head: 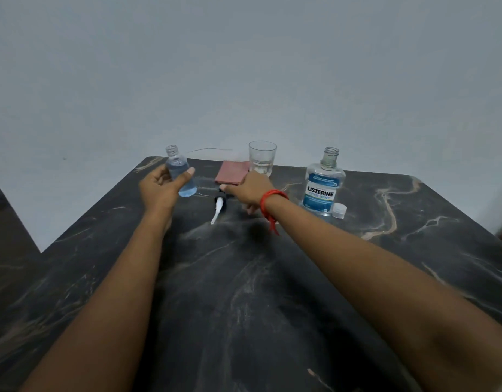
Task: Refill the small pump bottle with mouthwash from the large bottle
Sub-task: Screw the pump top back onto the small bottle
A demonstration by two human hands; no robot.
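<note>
So the small pump bottle [181,174] is already open and has blue liquid up to roughly its shoulder, so I'd guess the pour is mostly or fully done. The left hand [161,185] is wrapped around it, holding it up just off the tabletop [272,278] with a slight tilt. The pump head [219,204] is lying on its side on the tabletop, black collar with a white dip tube sticking out toward the camera, and the right hand [252,185] is reaching down over it, fingers loosely spread and not gripping anything yet, thumb tip right by the collar. What's left, as far as I can tell: grab the pump, screw it back on, then recap the large bottle [324,185], which stands uncapped on the right with its white cap [339,210] sitting just beside its base. Both bottles are clear plastic, the big one flat-sided with a blue label and about two-thirds full. There's also a clear glass tumbler [262,157] and a folded pinkish cloth [232,172] at the back. The tabletop is dark, glossy, marble-looking stone with pale veins.
</note>
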